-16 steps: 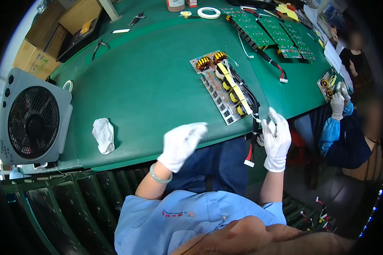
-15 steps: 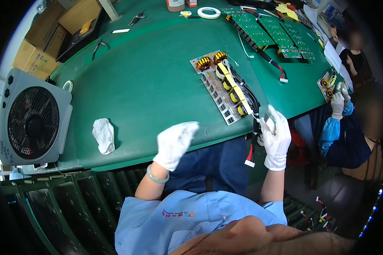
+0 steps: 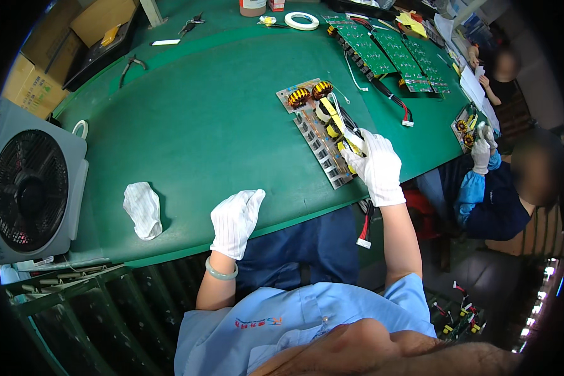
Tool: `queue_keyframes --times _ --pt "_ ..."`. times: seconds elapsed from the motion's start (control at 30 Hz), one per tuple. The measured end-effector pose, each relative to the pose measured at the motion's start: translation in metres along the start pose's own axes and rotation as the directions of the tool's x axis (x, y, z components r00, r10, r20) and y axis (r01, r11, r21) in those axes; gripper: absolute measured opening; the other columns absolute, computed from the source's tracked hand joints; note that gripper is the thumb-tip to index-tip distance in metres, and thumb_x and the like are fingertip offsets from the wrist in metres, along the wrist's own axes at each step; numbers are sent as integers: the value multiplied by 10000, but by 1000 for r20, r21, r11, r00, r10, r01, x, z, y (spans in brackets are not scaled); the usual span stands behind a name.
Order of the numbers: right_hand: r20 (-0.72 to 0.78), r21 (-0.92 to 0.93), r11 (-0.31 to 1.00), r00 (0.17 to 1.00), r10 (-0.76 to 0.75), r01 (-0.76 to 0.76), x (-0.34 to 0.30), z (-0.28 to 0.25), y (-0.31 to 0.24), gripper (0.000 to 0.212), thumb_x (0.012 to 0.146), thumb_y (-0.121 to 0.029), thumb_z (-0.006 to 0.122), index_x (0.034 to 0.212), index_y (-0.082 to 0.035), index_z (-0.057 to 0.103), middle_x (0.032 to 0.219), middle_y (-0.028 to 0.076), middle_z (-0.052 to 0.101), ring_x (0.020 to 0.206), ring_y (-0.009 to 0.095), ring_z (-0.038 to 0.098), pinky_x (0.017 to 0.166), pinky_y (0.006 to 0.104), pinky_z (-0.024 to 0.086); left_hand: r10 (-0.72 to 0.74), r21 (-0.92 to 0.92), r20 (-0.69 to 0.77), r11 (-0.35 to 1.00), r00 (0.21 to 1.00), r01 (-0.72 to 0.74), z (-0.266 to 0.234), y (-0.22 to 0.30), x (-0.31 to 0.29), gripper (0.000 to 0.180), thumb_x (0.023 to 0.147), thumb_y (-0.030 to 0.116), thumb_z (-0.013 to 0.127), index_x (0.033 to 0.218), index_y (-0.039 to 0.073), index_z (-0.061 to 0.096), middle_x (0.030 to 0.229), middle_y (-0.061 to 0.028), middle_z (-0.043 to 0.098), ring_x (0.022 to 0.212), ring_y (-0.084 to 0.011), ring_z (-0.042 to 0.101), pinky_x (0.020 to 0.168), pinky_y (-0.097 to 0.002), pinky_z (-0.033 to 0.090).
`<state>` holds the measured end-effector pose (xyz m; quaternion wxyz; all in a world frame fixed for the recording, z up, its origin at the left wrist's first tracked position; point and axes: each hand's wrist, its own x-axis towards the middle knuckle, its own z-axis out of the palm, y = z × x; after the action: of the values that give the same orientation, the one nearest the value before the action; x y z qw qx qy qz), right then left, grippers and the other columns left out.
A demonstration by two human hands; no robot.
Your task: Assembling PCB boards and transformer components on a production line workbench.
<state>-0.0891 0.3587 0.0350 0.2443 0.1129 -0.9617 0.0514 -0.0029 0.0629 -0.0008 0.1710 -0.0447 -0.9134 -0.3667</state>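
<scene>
A circuit board (image 3: 313, 145) with two yellow-and-black ring coils, yellow transformers and a row of black parts lies near the table's front edge. Over its near right end is my right hand (image 3: 380, 168), in a white glove. The fingers close round the board's yellow transformers and cables; the fingertips are partly hidden. A bundle of red and black wires with a white connector (image 3: 363, 243) hangs below that hand, past the edge. My left hand (image 3: 235, 224), also gloved, is closed at the table's front edge, away from the board. What its fingers hold, if anything, is hidden.
A white glove (image 3: 142, 210) lies on the left of the green table, beside a grey fan (image 3: 34, 188). Pliers (image 3: 131, 69), a tape roll (image 3: 301, 21) and several green circuit boards (image 3: 363, 47) sit farther back. A gloved co-worker (image 3: 501, 200) handles another board on the right.
My right hand has moved left and forward from beside the board onto its near end. My left hand has drawn slightly back and left. The view has shifted a little.
</scene>
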Motion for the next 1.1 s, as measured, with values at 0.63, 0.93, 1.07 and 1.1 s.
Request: queue_keyframes --times 0.63,0.93,1.07,1.1 --pt "57 35 999 998 15 -17 1 0 -2 514 691 -377 850 1069 -86 659 846 58 659 770 254 602 673 358 505 -6 56 62 998 998 2 -1 -3 -3 198 925 212 694 794 63 696 718 -83 686 618 -241 649 581 -308 499" --pt "105 218 957 971 -216 189 -41 -35 11 523 734 -341 803 1099 2 649 869 117 661 757 290 596 679 368 506 -1 55 89 999 996 -4 1 -3 0 171 932 180 687 836 38 700 686 -79 664 578 -193 621 572 -285 483" --pt "130 303 921 947 -293 244 -42 -43 15 506 770 -366 772 1105 -3 661 891 127 670 767 294 605 663 372 509 -244 -199 122 944 962 265 -2 -1 -3 198 979 169 636 927 -3 717 652 10 587 590 -28 496 539 -213 402" --pt "141 323 914 943 -302 245 -44 -45 15 498 781 -379 763 1099 -9 665 906 130 676 769 291 608 650 371 508 -327 -266 127 898 936 350 -5 3 -1 174 965 162 653 918 8 720 656 -19 614 565 -59 524 536 -230 428"
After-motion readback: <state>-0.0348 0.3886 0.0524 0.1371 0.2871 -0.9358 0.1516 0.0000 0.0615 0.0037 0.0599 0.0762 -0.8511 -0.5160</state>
